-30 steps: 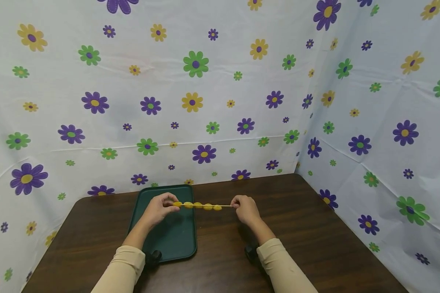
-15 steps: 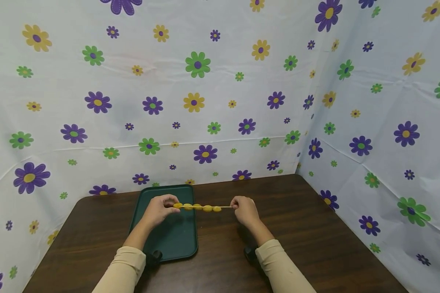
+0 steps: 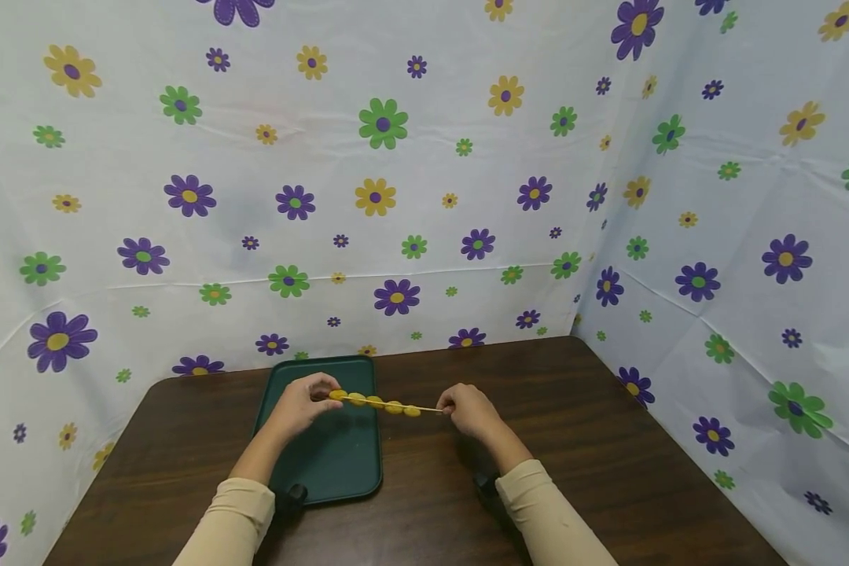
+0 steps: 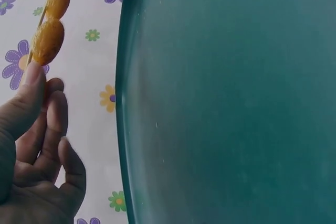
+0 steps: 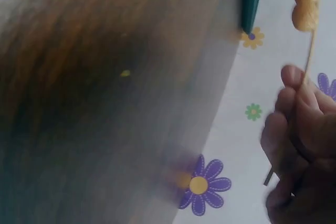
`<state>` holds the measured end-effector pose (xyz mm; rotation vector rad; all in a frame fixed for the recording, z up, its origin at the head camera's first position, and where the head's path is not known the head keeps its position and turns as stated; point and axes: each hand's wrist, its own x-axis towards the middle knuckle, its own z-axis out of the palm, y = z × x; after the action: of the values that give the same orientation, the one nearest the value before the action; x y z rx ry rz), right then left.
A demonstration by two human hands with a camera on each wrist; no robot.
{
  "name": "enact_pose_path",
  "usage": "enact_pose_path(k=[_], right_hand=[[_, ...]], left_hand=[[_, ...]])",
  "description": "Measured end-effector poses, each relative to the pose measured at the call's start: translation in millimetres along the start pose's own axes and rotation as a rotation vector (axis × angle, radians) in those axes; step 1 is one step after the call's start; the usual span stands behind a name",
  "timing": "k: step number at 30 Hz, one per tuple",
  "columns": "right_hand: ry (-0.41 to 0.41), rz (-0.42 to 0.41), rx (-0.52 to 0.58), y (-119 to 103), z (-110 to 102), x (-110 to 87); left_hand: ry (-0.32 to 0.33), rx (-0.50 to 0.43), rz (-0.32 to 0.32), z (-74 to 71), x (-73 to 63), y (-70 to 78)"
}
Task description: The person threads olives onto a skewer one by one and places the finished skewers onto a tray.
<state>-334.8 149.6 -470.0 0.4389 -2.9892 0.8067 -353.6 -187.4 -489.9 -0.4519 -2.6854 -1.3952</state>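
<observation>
A thin wooden skewer [image 3: 428, 409] with several yellow, oval food balls [image 3: 374, 402] threaded on it is held up between both hands. It slopes slightly down to the right in the head view. My left hand [image 3: 301, 406] pinches its left end, thumb against the stick just below the last ball [image 4: 48, 41]. On the other side, my right hand [image 3: 470, 409] pinches the bare part of the stick between thumb and fingers. The stick's tail [image 5: 269, 177] pokes out below those fingers in the right wrist view.
A dark green tray [image 3: 332, 472] lies on the brown wood table [image 3: 424, 503], below the left hand and part of the skewer. White flower-printed sheets [image 3: 424, 173] hang behind and at the right. Tiny yellow crumbs [image 5: 125, 73] show on the table.
The skewer has gone from nearly level to tilted, its right end lower. The right hand has shifted slightly left and down; the left hand has shifted slightly left.
</observation>
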Motion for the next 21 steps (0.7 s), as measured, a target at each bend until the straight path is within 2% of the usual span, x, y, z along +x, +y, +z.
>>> enact_pose_path(k=[4,11,17,21], right_hand=[[-0.1,-0.023,0.141,-2.2,-0.7,-2.0],[-0.174,-0.024,0.304,-13.6,5.6,-3.4],[-0.219,0.053,0.467,-32.7,15.2,-1.5],[-0.235,0.128,0.532,-46.2,19.3,2.3]], left_hand=[[-0.023,0.011,0.005,-6.5,-2.3,-3.4],[-0.009,0.057,0.016,-25.5,-9.6,-9.9],[0.015,0.113,0.022,-44.1,-21.2,-21.4],[0.017,0.127,0.029,-54.9,-30.1,-27.7]])
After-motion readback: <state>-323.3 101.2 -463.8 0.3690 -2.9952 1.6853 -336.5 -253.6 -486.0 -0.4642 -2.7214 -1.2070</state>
